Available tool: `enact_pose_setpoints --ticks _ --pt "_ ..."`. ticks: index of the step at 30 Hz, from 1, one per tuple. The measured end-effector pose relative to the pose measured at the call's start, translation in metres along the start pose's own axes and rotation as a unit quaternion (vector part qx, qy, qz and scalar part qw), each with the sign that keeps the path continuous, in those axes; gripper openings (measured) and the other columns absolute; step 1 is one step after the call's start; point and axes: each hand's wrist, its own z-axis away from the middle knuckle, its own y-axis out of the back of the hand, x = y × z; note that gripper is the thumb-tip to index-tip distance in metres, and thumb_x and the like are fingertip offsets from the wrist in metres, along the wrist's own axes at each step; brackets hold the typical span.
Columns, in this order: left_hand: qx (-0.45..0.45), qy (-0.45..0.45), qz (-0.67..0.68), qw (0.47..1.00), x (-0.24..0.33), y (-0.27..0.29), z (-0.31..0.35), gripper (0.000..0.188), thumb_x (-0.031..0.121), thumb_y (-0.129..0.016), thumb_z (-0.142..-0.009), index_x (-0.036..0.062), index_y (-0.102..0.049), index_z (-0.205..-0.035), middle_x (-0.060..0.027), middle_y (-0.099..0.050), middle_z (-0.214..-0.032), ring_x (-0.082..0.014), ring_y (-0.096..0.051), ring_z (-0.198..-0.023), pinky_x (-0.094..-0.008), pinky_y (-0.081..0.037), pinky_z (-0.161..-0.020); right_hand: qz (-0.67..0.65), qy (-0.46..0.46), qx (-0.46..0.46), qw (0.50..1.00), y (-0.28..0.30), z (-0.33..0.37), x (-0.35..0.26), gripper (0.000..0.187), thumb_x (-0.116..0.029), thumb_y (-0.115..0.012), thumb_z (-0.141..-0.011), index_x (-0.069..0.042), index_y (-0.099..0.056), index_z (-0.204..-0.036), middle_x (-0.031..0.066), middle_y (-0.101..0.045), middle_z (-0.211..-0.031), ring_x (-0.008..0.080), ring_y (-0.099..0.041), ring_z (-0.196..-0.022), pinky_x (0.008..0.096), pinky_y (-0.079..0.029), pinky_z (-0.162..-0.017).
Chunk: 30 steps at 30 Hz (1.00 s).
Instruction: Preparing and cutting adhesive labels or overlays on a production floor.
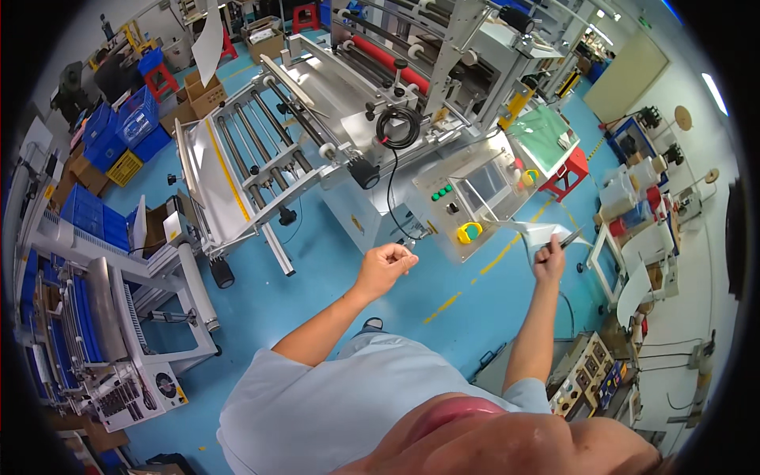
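My left hand (385,269) is raised in front of the machine's lower cabinet, its fingers curled together in a pinch. Whether anything small sits between those fingertips I cannot make out. On the right, my right hand (549,258) is closed around a slim dark pointed tool (571,237), whose exact kind does not show. A thin white sheet (541,232) hangs against that hand and may be gripped with the tool. Just beyond the hands is the machine's control panel (453,207), with a screen, green buttons and yellow-ringed emergency-stop buttons.
A large roller machine (356,87) with a red roller fills the middle. At the left stand blue crates (138,111) and another roller machine (134,340). A red stool (566,176) is beyond the panel. Instrument boxes (586,372) lie near my right elbow.
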Motion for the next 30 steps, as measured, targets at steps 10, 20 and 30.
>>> enact_pose_setpoints --ticks 10,20,30 --pt "-0.104 0.069 -0.054 0.991 -0.002 -0.011 -0.025 0.012 0.009 -0.068 -0.089 -0.0020 -0.071 -0.088 -0.0046 -0.069 -0.082 -0.0078 -0.060 -0.069 -0.0223 -0.049 -0.062 0.081 0.151 -0.178 0.969 -0.143 0.026 -0.117 0.009 -0.015 -0.062 -0.093 -0.009 -0.058 -0.087 -0.0061 -0.051 -0.063 0.0030 -0.045 -0.050 0.0200 -0.036 -0.044" --pt "-0.062 0.078 -0.035 0.994 -0.023 0.001 -0.020 0.020 0.011 -0.064 -0.093 -0.0040 -0.067 -0.105 -0.0094 -0.071 -0.089 -0.0103 -0.063 -0.071 -0.0241 -0.052 -0.065 0.249 -0.034 0.000 0.968 -0.056 0.003 0.014 0.016 -0.017 -0.066 -0.089 -0.011 -0.051 -0.084 -0.0071 -0.039 -0.057 0.0058 -0.031 -0.042 0.0253 -0.021 -0.038" --pt "-0.145 0.072 -0.088 0.983 -0.021 -0.029 -0.020 0.014 0.010 -0.069 -0.088 -0.0020 -0.068 -0.094 -0.0035 -0.068 -0.080 -0.0060 -0.060 -0.069 -0.0216 -0.049 -0.063 0.377 0.109 0.102 0.914 -0.044 0.022 0.036 0.030 -0.038 -0.061 -0.093 -0.008 -0.062 -0.092 -0.0006 -0.058 -0.069 0.0064 -0.040 -0.050 0.0262 -0.032 -0.044"
